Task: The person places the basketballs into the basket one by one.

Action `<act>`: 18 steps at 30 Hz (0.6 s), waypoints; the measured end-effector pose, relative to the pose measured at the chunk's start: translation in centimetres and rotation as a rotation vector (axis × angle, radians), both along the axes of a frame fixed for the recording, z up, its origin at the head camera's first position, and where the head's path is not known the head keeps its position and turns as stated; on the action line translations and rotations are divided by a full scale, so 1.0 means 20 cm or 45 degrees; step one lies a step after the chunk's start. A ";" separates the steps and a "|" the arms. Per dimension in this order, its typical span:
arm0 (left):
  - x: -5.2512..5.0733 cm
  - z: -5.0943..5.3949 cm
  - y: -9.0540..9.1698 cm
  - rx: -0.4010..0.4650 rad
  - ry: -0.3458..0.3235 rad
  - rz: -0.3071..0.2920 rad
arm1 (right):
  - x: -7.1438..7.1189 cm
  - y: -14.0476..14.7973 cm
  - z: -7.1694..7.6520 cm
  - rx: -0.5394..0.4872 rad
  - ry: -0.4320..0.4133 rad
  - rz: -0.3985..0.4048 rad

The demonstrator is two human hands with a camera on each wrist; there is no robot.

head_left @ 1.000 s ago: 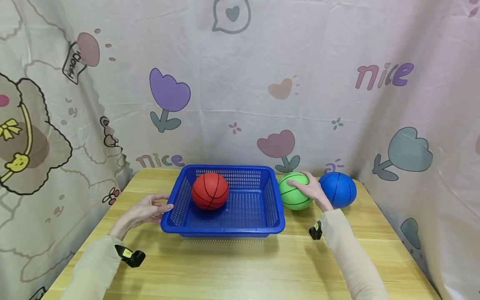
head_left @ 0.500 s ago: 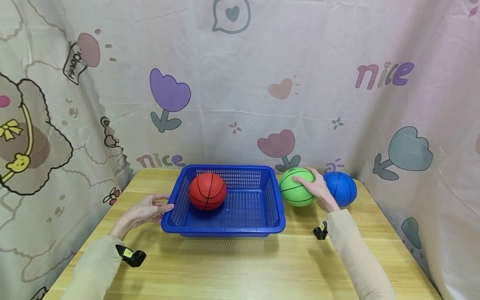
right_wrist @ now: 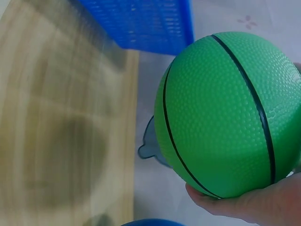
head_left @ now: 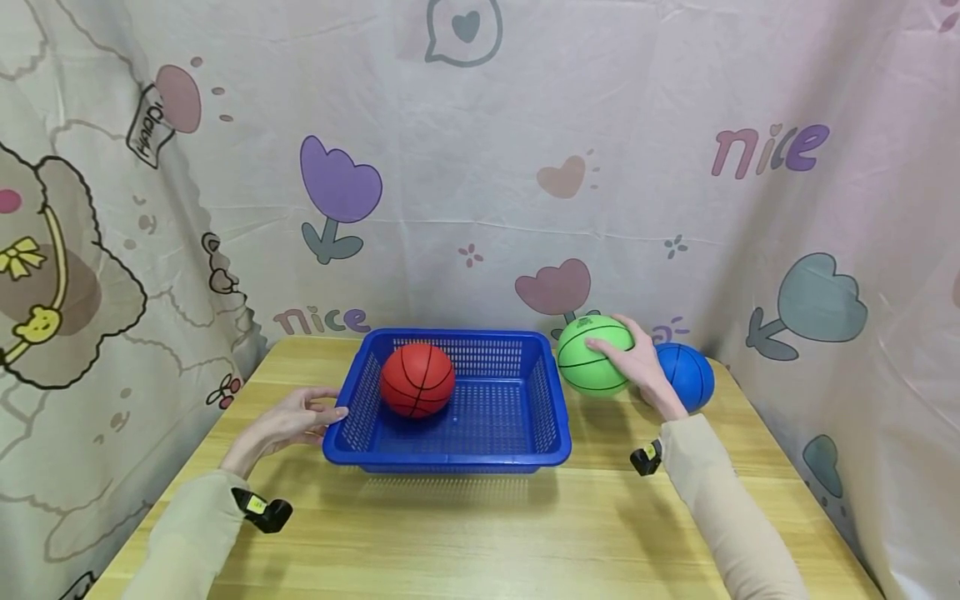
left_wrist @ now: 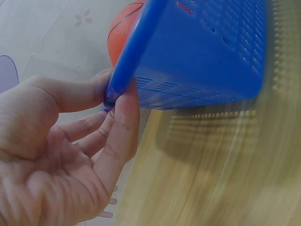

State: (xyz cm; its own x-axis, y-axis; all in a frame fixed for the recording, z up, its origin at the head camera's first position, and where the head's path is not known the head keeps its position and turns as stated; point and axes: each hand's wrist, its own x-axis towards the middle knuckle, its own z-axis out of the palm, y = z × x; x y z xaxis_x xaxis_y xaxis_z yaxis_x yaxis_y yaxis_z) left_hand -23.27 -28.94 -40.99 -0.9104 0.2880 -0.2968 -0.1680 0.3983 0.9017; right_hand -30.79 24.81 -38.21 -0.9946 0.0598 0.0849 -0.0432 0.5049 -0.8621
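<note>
A blue plastic basket (head_left: 480, 460) with slotted walls stands on the table, a red toy basketball (head_left: 417, 380) lying in its left half. My left hand (head_left: 291, 418) pinches the basket's left rim between thumb and fingers, as the left wrist view shows close up. With my right hand (head_left: 637, 363) I grip a green toy basketball (head_left: 592, 357) from its right side, just right of the basket and above the table. The right wrist view shows the thumb along the ball's edge; most other fingers are hidden behind it. A blue toy basketball (head_left: 686, 377) sits partly behind my right hand.
The wooden table (head_left: 465, 533) reaches back to a printed cloth curtain (head_left: 465, 183), which also hangs along the left and right sides. A small black camera is strapped to each wrist.
My right hand has lifted the green basketball off the table and moved slightly right with it. The red basketball has rolled slightly inside the basket. My left hand stays at the rim.
</note>
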 end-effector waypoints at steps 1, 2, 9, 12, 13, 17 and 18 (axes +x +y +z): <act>0.00 0.00 0.00 0.004 0.002 -0.005 | 0.00 -0.01 0.01 -0.008 0.015 0.000; 0.00 0.00 0.00 0.007 0.002 -0.008 | 0.01 -0.01 0.02 -0.018 0.027 0.004; -0.01 0.00 0.00 0.013 0.002 -0.017 | 0.05 -0.08 0.07 -0.028 0.091 0.020; -0.01 0.00 0.00 0.004 0.002 -0.015 | 0.07 -0.11 0.09 -0.026 0.109 0.037; -0.01 0.00 0.00 0.000 0.002 -0.013 | 0.08 -0.12 0.09 -0.029 0.112 0.045; -0.01 0.00 0.00 -0.008 0.008 -0.009 | 0.09 -0.15 0.11 -0.077 0.133 0.092; -0.01 0.00 -0.01 -0.007 0.009 -0.011 | 0.10 -0.16 0.12 -0.089 0.137 0.110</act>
State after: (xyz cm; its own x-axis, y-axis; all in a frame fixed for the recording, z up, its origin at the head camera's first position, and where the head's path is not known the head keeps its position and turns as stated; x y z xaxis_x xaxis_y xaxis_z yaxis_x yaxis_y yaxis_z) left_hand -23.43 -29.05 -41.07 -0.9101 0.2940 -0.2919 -0.1583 0.4044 0.9008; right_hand -28.80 21.67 -35.87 -0.9817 -0.0165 0.1896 -0.1778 0.4345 -0.8829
